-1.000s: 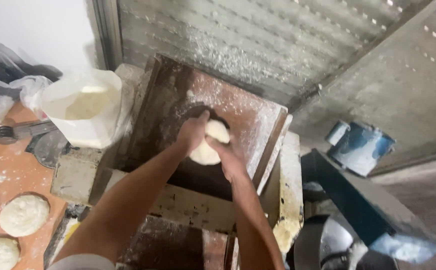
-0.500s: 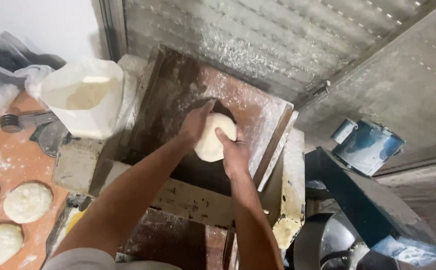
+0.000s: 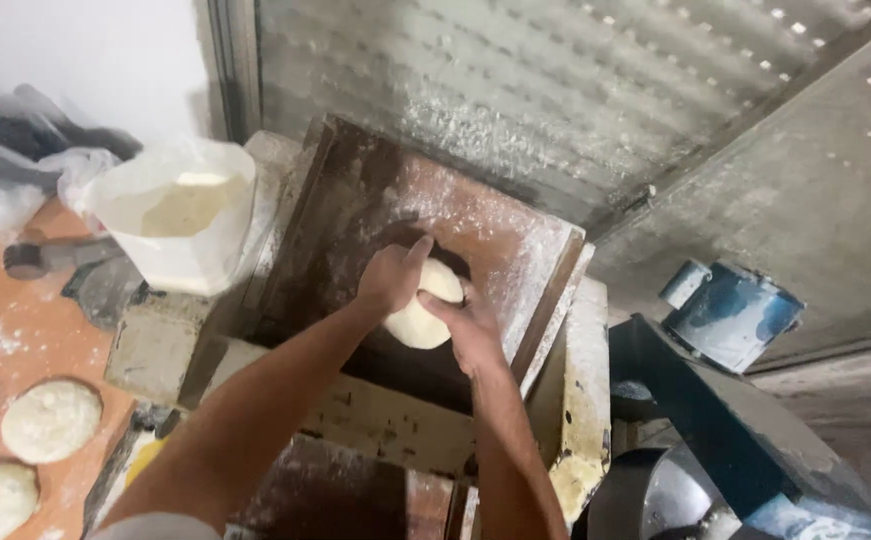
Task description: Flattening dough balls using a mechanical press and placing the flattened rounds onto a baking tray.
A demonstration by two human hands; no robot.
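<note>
Leftmost, three flattened dough rounds lay apart on an orange board dusted with patches of flour; they looked pale, soft and matte, already shaped, so part of the batch seemed done. Beside them a dark metal tool rested near crumpled clear bags, and a white bucket of yellowish flour stood just past the board. Next came the machine: a slanted brown chute, worn and streaked with flour, dropping to a dark opening. There the left hand pressed its curled fingers together on the upper left of one dough piece, while the right hand cupped the piece from the lower right, fingers closed around its edge. The piece sat at the mouth of the opening, smooth, oval and thicker than the rounds on the board, so it appeared not yet flattened. To the right stood the machine's cream, chipped side wall, then a blue motor and blue metal frame under a grey perforated shutter.
</note>
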